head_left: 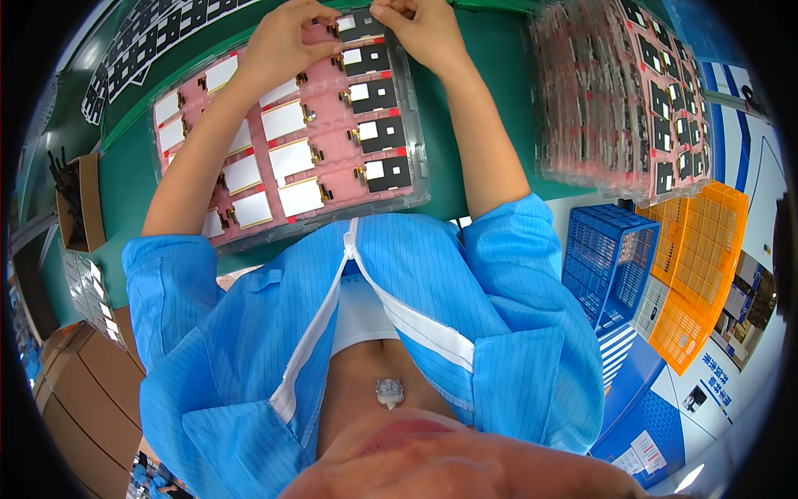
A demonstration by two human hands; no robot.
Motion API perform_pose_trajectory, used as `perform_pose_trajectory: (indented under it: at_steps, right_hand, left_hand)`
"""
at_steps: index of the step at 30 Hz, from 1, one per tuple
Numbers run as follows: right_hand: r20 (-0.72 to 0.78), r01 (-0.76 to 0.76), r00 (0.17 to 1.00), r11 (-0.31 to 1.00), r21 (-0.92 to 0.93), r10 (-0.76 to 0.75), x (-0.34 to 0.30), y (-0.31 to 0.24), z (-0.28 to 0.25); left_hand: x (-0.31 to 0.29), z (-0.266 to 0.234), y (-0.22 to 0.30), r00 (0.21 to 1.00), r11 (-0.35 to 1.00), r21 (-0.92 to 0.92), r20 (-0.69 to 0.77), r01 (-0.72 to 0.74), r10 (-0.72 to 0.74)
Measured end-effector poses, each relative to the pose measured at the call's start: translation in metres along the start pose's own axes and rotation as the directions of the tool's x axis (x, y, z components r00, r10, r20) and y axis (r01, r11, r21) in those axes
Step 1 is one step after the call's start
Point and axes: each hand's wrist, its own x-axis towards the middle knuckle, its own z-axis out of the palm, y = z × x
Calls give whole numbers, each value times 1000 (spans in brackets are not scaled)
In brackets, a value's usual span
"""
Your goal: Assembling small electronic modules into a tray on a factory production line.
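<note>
A clear plastic tray [420, 166] with pink lining lies in front of me, holding rows of small flat panels with white faces and gold-brown connector tabs. In its right column, several panels carry a black sheet with a white square. At the far end of that column, both hands work at one black sheet [362, 25]. My left hand [288, 40] reaches over the tray, its thumb and bent fingers apart at the sheet's left side. The fingertips of my right hand [422, 32] are pinched together at the sheet's far right corner.
Cut black-and-white sheets [158, 37] lie at the far left of the green table [125, 183]. At right stands a tall stack of filled trays [619, 100]. Beyond the table edge are a blue crate [607, 258] and orange crates [702, 258]. A cardboard box [81, 204] is at left.
</note>
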Motion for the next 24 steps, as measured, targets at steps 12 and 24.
perform_pose_trajectory:
  at_steps: [12,24]
  right_hand:
    - [-24,6,1000,996,-90,-8,0,-4,0]
    - [-43,19,999,990,-140,-25,-6,-9,0]
  left_hand:
    - [1,0,-1,1000,1000,0,-4,4,-4]
    - [2,-1,2,1000,1000,5,-12,-14,14]
